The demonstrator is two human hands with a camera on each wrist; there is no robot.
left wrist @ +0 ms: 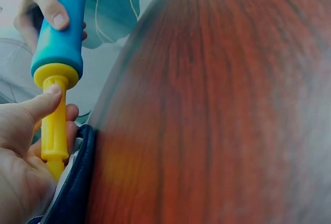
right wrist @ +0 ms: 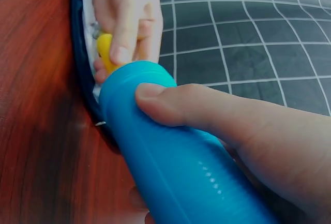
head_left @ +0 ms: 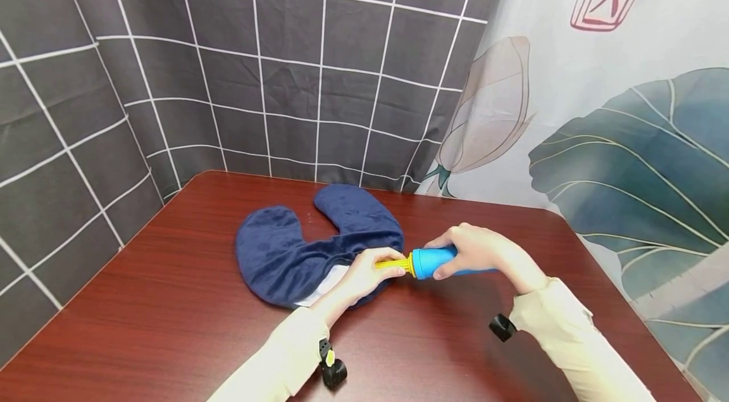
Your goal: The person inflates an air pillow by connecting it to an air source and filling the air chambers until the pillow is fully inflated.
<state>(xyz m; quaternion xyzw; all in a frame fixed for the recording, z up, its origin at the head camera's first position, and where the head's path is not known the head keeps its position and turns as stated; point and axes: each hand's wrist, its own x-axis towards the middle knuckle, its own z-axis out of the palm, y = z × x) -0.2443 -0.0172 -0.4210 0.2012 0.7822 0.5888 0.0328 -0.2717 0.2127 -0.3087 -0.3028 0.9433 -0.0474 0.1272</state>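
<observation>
A blue hand air pump [head_left: 434,262] with a yellow nozzle [left wrist: 54,131] lies across between both hands, above the table. My left hand [head_left: 364,274] pinches the nozzle between thumb and fingers. Around the blue barrel [right wrist: 170,151] curl the thumb and fingers of my right hand [head_left: 477,248]. Beneath and behind the left hand is a navy U-shaped neck pillow [head_left: 270,256], with white lining [head_left: 326,284] showing at its near edge. The nozzle's tip sits by that white opening; whether it is inside a valve I cannot tell.
A reddish-brown wooden table [head_left: 188,332] bears the pillow. Behind it hangs a dark grey curtain [head_left: 290,82] with a white grid. A pale curtain [head_left: 547,142] with painted leaves hangs along the right side.
</observation>
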